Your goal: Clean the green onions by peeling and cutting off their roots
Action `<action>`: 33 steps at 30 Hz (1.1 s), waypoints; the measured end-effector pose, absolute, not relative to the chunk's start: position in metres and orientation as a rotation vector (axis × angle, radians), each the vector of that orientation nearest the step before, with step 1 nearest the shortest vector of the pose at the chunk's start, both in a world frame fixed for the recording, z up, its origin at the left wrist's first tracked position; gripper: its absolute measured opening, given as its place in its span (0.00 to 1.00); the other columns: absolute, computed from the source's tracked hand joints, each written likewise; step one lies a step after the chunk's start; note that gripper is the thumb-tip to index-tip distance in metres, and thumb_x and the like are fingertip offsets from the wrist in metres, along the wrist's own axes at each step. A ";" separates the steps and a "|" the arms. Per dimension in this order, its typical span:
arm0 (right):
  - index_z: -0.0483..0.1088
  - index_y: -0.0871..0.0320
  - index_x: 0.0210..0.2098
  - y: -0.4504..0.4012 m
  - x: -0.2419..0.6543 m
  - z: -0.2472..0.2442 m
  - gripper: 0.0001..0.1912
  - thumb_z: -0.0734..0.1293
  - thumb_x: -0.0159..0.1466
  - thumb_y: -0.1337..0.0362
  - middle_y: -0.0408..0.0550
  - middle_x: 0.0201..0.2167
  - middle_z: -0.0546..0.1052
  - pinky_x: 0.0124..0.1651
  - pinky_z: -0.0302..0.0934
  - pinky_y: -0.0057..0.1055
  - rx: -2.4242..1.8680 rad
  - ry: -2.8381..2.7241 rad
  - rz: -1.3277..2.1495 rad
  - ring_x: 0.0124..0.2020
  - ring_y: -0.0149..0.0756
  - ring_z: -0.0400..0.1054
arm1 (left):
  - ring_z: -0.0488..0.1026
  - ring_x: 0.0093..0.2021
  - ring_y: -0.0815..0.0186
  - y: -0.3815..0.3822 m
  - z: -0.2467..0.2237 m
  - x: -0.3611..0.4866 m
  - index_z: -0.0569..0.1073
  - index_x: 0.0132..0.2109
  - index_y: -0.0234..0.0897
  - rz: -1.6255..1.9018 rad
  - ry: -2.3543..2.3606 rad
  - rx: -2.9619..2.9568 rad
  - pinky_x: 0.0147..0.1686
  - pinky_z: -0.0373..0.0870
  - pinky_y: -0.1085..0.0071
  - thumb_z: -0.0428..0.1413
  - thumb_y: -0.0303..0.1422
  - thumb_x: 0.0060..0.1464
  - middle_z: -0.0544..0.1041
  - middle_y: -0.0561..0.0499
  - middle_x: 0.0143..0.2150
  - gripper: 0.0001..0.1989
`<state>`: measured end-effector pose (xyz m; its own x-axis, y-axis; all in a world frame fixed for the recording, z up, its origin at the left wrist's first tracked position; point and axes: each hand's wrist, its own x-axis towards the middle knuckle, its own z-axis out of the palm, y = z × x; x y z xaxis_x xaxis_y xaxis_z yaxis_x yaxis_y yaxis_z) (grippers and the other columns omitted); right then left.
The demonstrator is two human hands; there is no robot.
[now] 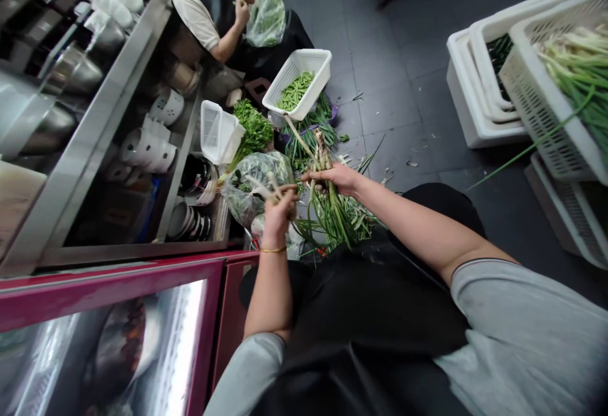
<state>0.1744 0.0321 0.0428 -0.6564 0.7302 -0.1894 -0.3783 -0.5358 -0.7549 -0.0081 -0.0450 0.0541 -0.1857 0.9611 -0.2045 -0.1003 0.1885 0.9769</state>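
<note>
My right hand (336, 178) is closed around a bunch of green onions (339, 213), whose muddy root ends point away from me and whose green leaves hang toward my lap. Just left of it, my left hand (280, 210) is closed on a few pale green onion stalks (261, 189) that stick out past the fingers to the left. A gold bracelet (274, 249) circles the left wrist. Below the hands, loose green leaves and trimmings (363, 223) lie in a heap. A clear plastic bag with greens (247, 197) sits beside my left hand.
A white basket of green pods (320, 80), an upright small white basket (221, 131) and leafy herbs (251, 126) stand ahead. A co-worker (223, 17) sits beyond. Steel shelving (109, 102) and a glass-door fridge (209, 296) line the left; stacked crates (536, 96) stand right.
</note>
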 end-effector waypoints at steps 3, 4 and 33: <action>0.74 0.66 0.34 0.030 0.167 0.039 0.15 0.75 0.50 0.63 0.43 0.20 0.72 0.16 0.54 0.21 -0.754 -0.940 2.099 0.16 0.22 0.58 | 0.56 0.15 0.79 -0.049 0.038 0.018 0.75 0.39 0.30 1.079 1.393 0.952 0.14 0.49 0.78 0.67 0.40 0.40 0.73 0.52 0.24 0.21; 0.74 0.65 0.33 0.032 0.169 0.038 0.16 0.76 0.49 0.62 0.42 0.19 0.71 0.16 0.53 0.22 -0.805 -0.981 2.043 0.16 0.22 0.57 | 0.56 0.14 0.79 -0.049 0.035 0.021 0.75 0.37 0.29 1.080 1.392 0.947 0.14 0.49 0.78 0.67 0.40 0.40 0.73 0.52 0.23 0.20; 0.65 0.60 0.26 0.071 0.209 0.035 0.17 0.76 0.49 0.57 0.37 0.15 0.64 0.18 0.48 0.24 -1.149 -1.284 1.615 0.16 0.23 0.53 | 0.57 0.15 0.77 -0.070 0.013 -0.090 0.76 0.35 0.31 1.019 1.513 0.913 0.16 0.48 0.77 0.66 0.39 0.37 0.72 0.53 0.21 0.18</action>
